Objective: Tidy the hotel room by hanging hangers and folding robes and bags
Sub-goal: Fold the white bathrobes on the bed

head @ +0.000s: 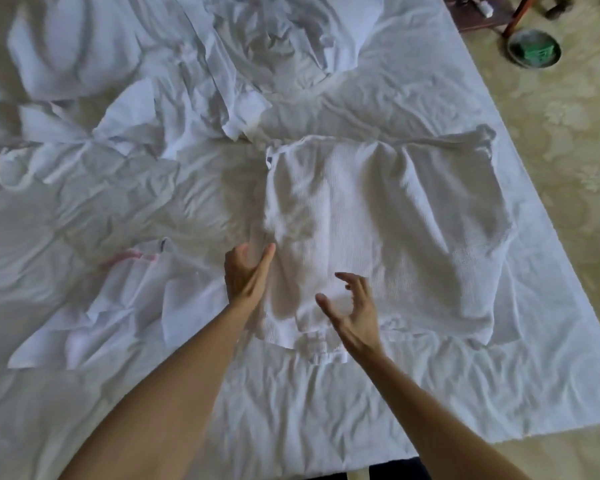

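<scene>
A white waffle-weave robe (388, 233) lies folded into a rough rectangle on the bed (291, 403). My left hand (246, 275) is at the robe's left edge, fingers extended, touching the fabric fold there. Just above the robe's near part hovers my right hand (354, 310), fingers spread and loosely bent, holding nothing. A thin white bag with a pink drawstring (118, 289) lies flat to the left of the robe. More crumpled white bags (187, 109) lie farther back.
Pillows (73, 53) and rumpled linen fill the back of the bed. The bed's right edge runs diagonally; beyond it is patterned carpet (568, 133), a round bin (533, 49) and dark wooden furniture legs (515, 15).
</scene>
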Action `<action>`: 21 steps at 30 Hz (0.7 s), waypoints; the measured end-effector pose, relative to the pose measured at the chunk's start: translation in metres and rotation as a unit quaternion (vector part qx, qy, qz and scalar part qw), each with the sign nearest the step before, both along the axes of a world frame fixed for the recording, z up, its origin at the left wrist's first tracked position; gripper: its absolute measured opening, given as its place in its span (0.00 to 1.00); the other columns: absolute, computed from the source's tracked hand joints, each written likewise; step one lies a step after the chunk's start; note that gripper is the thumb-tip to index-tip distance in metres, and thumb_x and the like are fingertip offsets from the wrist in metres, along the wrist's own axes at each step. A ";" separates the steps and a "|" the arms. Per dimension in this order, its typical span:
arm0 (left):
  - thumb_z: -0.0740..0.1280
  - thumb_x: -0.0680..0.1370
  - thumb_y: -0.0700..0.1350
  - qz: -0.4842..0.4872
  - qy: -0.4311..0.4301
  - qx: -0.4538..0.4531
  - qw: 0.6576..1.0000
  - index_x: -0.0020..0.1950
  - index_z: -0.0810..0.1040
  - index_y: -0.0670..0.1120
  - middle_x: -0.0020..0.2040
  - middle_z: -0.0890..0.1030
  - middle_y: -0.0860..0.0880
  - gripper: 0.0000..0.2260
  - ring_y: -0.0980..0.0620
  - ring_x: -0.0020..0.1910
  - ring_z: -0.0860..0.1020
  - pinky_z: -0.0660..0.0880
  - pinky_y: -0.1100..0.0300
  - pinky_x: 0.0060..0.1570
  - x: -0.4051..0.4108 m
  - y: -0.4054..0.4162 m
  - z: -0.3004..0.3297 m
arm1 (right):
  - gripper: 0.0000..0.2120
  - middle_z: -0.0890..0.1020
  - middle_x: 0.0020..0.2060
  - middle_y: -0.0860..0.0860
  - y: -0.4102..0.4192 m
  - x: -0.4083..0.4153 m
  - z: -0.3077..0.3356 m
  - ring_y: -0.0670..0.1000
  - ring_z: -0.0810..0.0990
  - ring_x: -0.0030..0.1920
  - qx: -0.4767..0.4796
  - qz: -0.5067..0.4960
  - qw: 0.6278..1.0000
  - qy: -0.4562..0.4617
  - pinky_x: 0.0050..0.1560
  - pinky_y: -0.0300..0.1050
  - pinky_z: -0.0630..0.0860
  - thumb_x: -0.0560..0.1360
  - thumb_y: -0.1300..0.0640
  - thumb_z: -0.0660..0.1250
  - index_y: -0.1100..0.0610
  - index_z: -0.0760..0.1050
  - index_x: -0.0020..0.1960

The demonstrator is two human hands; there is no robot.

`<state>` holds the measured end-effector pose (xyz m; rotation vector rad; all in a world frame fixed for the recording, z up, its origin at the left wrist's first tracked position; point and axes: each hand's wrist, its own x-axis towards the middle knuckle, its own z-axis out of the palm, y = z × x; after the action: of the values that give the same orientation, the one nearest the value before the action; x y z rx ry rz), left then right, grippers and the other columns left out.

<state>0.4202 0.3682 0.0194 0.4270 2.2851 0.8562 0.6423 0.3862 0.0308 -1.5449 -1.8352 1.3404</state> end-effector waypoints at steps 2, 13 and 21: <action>0.66 0.67 0.74 0.016 0.004 -0.005 1.000 0.73 0.71 0.47 0.71 0.72 0.44 0.43 0.44 0.68 0.71 0.69 0.44 0.69 -0.025 0.024 -0.013 | 0.38 0.72 0.66 0.43 -0.009 -0.051 -0.018 0.45 0.70 0.66 0.025 0.024 0.999 -0.036 0.67 0.49 0.71 0.69 0.26 0.66 0.48 0.69 0.71; 0.70 0.65 0.74 -0.053 -0.091 0.007 0.994 0.47 0.78 0.44 0.40 0.79 0.52 0.33 0.52 0.39 0.77 0.70 0.62 0.38 -0.071 0.113 -0.053 | 0.70 0.37 0.79 0.62 -0.042 -0.153 -0.091 0.60 0.37 0.80 0.025 -0.086 0.962 -0.257 0.79 0.57 0.39 0.60 0.21 0.68 0.60 0.36 0.81; 0.78 0.67 0.62 -0.155 -0.178 -0.045 0.971 0.71 0.71 0.37 0.65 0.79 0.45 0.42 0.53 0.57 0.78 0.72 0.63 0.52 -0.044 0.161 -0.042 | 0.48 0.68 0.69 0.56 -0.012 -0.139 -0.093 0.59 0.66 0.69 0.087 -0.140 0.933 -0.320 0.64 0.57 0.67 0.61 0.30 0.74 0.53 0.64 0.71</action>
<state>0.3762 0.5292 -0.0230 0.5271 1.8575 0.6111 0.5029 0.3741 -0.0627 -2.2100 -1.8994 0.5535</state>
